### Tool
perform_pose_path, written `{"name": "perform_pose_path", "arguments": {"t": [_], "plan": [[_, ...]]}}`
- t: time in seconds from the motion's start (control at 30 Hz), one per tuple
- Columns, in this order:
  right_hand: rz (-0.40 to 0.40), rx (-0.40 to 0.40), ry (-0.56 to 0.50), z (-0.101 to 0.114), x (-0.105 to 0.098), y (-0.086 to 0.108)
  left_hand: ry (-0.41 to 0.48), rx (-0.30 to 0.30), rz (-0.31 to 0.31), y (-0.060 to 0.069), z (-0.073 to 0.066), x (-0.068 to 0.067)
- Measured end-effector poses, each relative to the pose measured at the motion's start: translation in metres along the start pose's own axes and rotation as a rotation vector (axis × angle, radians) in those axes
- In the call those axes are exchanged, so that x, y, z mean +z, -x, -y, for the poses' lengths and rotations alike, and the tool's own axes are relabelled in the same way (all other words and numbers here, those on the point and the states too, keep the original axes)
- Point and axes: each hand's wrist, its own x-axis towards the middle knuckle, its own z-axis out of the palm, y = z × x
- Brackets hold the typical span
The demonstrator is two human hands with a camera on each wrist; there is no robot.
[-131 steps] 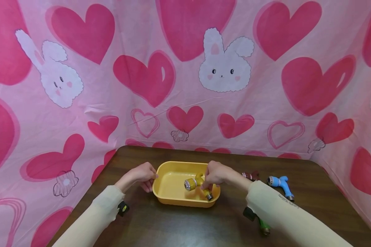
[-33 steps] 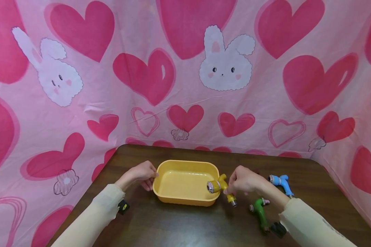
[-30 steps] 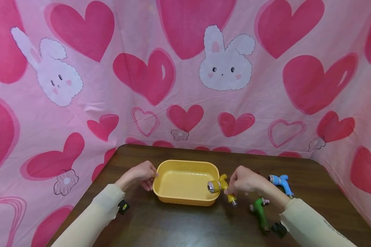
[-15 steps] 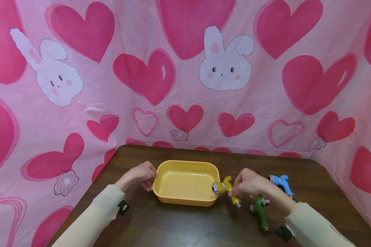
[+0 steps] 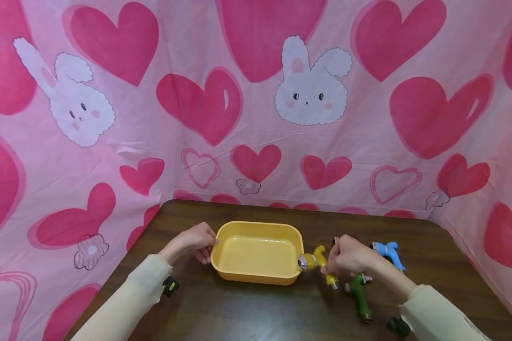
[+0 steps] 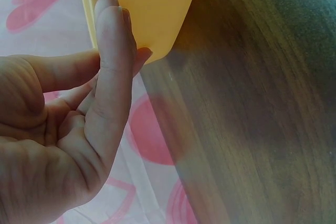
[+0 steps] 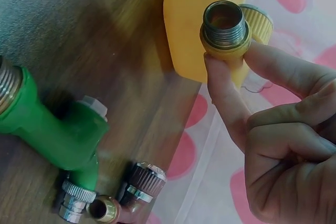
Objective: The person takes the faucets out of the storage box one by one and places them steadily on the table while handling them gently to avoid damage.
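My left hand pinches the left rim of a yellow plastic tub, thumb at the edge and fingers against the outside wall. My right hand pinches a yellow tap between thumb and finger near its threaded end. The tap's round knob end points left, close by the tub's right rim. From the right wrist view, the tap's open threaded mouth faces the camera, with the tub behind it. In the left wrist view the left hand bends at the tub's corner.
A green tap lies on the brown wooden table, right of the yellow one. Behind the right hand lies a blue tap. A dark red tap, mostly hidden in the head view, lies near the green one. Pink heart-print cloth hangs behind.
The yellow tap was over the tub's inside; my right hand has carried it right, past the right rim, drifting slightly further right lately. My left hand stays on the tub.
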Motion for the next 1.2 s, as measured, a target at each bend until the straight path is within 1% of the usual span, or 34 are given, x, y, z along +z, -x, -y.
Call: {"name": "perform_pose_path", "arguments": {"t": [0.17, 0.37, 0.47, 0.6, 0.77, 0.9, 1.07, 1.2], "plan": [[0.004, -0.035, 0.001, -0.006, -0.001, 0.002, 0.005, 0.000, -0.001, 0.001, -0.001, 0.000], [-0.006, -0.017, -0.009, -0.010, 0.000, 0.005, 0.000, -0.005, 0.002, 0.001, -0.001, 0.000], [0.001, -0.024, -0.031, -0.013, 0.000, 0.007, 0.000, -0.012, 0.003, 0.001, -0.001, -0.001], [0.013, -0.049, -0.061, -0.016, -0.002, 0.010, 0.002, -0.014, 0.006, 0.001, -0.002, -0.001], [0.014, -0.059, -0.070, -0.021, -0.004, 0.013, 0.007, -0.008, 0.012, 0.002, -0.002, -0.001], [0.026, -0.076, -0.091, -0.026, -0.006, 0.016, 0.008, -0.015, 0.005, 0.001, -0.002, -0.001], [0.028, -0.117, -0.096, -0.031, -0.008, 0.018, 0.011, -0.025, -0.003, -0.001, 0.000, 0.000], [0.018, -0.103, -0.090, -0.034, -0.008, 0.020, 0.010, -0.023, -0.007, -0.002, 0.000, -0.001]]}}
